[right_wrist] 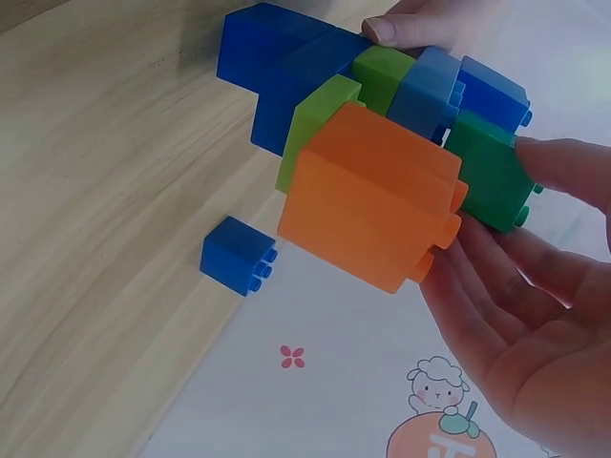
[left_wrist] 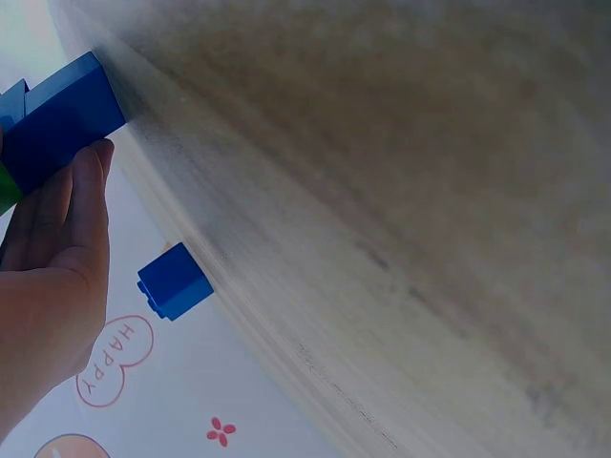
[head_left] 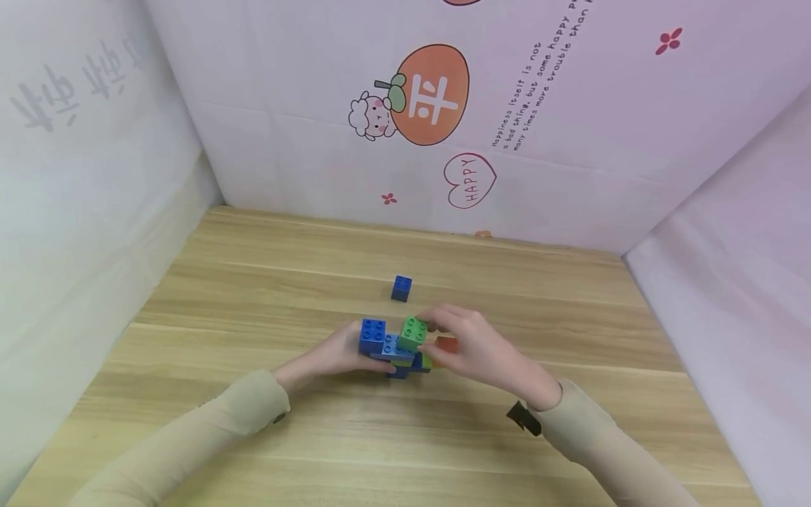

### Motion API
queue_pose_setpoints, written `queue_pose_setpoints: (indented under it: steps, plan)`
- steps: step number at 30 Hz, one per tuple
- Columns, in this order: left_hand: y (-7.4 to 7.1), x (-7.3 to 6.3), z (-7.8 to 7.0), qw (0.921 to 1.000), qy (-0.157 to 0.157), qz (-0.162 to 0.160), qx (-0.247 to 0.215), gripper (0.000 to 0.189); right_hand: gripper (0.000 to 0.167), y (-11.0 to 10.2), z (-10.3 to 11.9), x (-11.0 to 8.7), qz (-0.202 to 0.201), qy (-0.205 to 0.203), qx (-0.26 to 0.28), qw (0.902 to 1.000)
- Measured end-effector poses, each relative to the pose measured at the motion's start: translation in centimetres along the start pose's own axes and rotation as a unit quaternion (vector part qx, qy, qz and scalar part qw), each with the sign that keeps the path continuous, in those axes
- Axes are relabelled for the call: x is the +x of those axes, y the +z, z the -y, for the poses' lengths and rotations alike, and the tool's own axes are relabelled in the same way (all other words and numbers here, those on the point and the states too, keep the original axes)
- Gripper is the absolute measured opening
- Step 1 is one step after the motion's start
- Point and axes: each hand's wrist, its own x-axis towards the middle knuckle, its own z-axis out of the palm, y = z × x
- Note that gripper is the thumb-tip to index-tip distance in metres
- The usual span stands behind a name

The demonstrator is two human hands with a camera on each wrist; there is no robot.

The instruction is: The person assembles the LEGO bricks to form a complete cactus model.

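Note:
A stack of toy building bricks stands on the table, with dark blue bricks (right_wrist: 305,81) at its base and lime green ones (right_wrist: 382,78) above. My left hand (head_left: 338,350) grips it from the left, the thumb across the front. Higher up lies a light blue brick (head_left: 388,345), which bears a dark blue brick (head_left: 372,338) at its left end. At its right end my right hand (head_left: 478,348) pinches a green brick (head_left: 413,334) between thumb and fingers. Whether that brick is fully pressed down I cannot tell. An orange brick (right_wrist: 368,196) sits on the stack's right side, partly behind the right hand in the head view.
A loose dark blue brick (head_left: 401,289) lies on the wooden table (head_left: 285,282) behind the stack. White printed cloth (head_left: 304,141) walls the table at the back and both sides. A dark strap piece (head_left: 524,419) hangs by the right cuff.

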Motion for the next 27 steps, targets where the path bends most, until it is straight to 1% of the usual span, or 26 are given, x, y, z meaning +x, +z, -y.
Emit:
queue_pose_setpoints:
  steps: [6, 11, 18, 27]
  plan:
    - [-0.05, 0.04, 0.0, 1.0, 0.008, 0.002, 0.0, 0.064, 0.034, 0.03, 0.13, 0.12, 0.014, 0.0, -0.013, 0.9998]
    - [-0.02, 0.07, 0.02, 1.0, 0.0, 0.005, 0.003, 0.063, 0.033, 0.08, 0.14, 0.3, 0.027, -0.002, -0.017, 0.9995]
    - [-0.01, 0.05, 0.14, 1.0, -0.002, 0.009, 0.001, 0.066, 0.037, 0.23, 0.34, 0.42, 0.043, 0.002, -0.033, 0.9986]
    - [-0.1, 0.14, 0.24, 1.0, 0.0, 0.008, 0.002, 0.067, 0.039, 0.49, 0.54, 0.47, 0.022, -0.012, -0.038, 0.9989]
